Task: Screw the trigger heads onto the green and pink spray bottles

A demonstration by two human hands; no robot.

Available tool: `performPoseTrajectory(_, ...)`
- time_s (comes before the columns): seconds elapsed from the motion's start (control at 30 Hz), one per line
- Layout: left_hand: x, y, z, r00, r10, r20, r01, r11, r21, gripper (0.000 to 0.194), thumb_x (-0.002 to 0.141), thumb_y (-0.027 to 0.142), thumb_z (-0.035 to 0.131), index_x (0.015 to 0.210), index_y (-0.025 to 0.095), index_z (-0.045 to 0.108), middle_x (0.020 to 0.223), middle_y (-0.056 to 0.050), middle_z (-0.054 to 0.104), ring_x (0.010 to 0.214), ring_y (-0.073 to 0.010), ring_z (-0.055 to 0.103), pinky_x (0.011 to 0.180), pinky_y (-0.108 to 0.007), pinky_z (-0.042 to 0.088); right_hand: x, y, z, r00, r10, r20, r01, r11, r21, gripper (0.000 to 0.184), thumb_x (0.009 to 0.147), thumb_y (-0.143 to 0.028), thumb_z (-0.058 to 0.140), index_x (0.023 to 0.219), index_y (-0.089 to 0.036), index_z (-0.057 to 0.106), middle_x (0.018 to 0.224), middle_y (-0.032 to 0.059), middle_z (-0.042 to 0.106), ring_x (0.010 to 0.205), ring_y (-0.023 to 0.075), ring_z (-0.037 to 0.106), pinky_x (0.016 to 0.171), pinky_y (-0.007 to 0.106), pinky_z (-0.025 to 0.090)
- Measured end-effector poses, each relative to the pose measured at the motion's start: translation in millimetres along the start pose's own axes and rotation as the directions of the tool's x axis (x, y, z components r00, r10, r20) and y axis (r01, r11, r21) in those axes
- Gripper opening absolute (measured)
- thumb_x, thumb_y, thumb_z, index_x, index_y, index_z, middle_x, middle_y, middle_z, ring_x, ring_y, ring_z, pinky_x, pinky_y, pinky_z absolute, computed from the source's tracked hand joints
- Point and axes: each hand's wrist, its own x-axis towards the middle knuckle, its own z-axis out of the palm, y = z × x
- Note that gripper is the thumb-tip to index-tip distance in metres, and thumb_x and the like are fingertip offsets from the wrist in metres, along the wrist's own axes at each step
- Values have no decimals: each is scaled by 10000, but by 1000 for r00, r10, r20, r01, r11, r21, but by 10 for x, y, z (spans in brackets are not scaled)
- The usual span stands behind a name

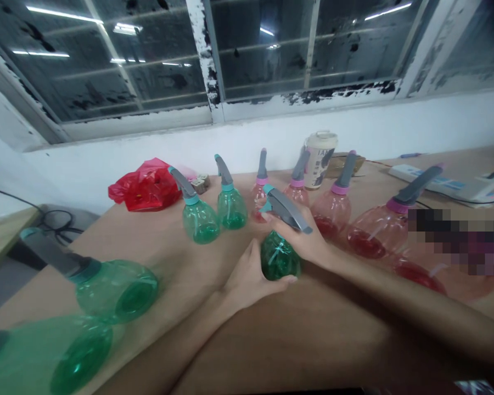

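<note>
A green spray bottle [280, 257] with a grey trigger head and teal nozzle is between my hands at the middle of the table. My left hand [251, 274] curls around the lower body, thumb and fingers on either side of it. Up at the neck, just under the trigger head, my right hand [298, 233] is closed around the bottle. The right fingers are partly hidden behind the head. Close behind stand a small pink spray bottle [258, 198] and another pink one [295, 190], partly covered by the right hand.
Green spray bottles [201, 222] stand at the left, two of them near the front edge. Several pink ones [331, 211] line the right. Behind are a red plastic bag [148, 184], a paper cup [319, 162] and a white power strip [444, 184], below the window.
</note>
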Motion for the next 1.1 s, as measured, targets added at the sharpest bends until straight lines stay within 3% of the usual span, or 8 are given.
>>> performPoseTrajectory(0.27, 3, -16, 8, 999, 26, -19, -26, 1000, 8, 754, 621, 504, 734, 1231, 194, 418, 1179, -135, 549, 1182, -382, 483, 961, -562, 398, 25, -55, -31, 999, 3, 52, -3, 1000, -10, 189, 823, -306, 574, 994, -232, 610, 866, 22, 666, 814, 196, 635, 773, 368, 498)
performPoseTrajectory(0.4, -3, 1, 13, 1000, -4, -2, 4, 1000, 14, 809, 611, 519, 736, 1259, 185, 387, 1215, -152, 529, 1181, -385, 481, 946, -567, 410, 53, -55, -47, 998, -18, 55, 21, 999, -42, 99, 820, -313, 576, 856, -221, 575, 757, -4, 630, 683, 165, 600, 689, 349, 491)
performPoseTrajectory(0.57, -9, 34, 11, 999, -27, 30, 27, 999, 25, 881, 591, 535, 741, 1286, 152, 358, 1205, -185, 528, 1177, -412, 475, 929, -580, 415, 52, -81, -69, 998, -27, 50, 30, 998, -58, 151, 813, -294, 579, 704, -227, 498, 657, -31, 578, 574, 134, 541, 580, 315, 455)
performPoseTrajectory(0.7, -10, 32, 16, 1000, -5, 13, 4, 1000, 17, 853, 591, 542, 741, 1263, 157, 382, 1185, -179, 541, 1164, -406, 489, 925, -574, 424, 47, -84, -71, 996, -13, 84, 14, 1000, -8, 78, 811, -297, 590, 821, -223, 567, 726, -17, 609, 646, 153, 583, 640, 332, 484)
performPoseTrajectory(0.87, -3, 1, 15, 1000, -5, 28, 5, 1000, 0, 913, 612, 544, 728, 1332, 167, 312, 1267, -188, 496, 1206, -418, 452, 953, -592, 394, 25, -29, -48, 997, -12, 73, 9, 999, 31, 195, 823, -320, 584, 994, -231, 612, 927, 32, 653, 844, 193, 621, 811, 386, 493)
performPoseTrajectory(1.1, -1, 31, -8, 999, 19, 34, -20, 1000, 15, 887, 634, 505, 728, 1343, 180, 306, 1275, -164, 490, 1203, -385, 459, 967, -573, 389, -7, 6, -38, 999, -19, 49, 17, 999, 43, 259, 814, -276, 592, 1068, -230, 617, 1012, 39, 664, 859, 189, 631, 847, 387, 499)
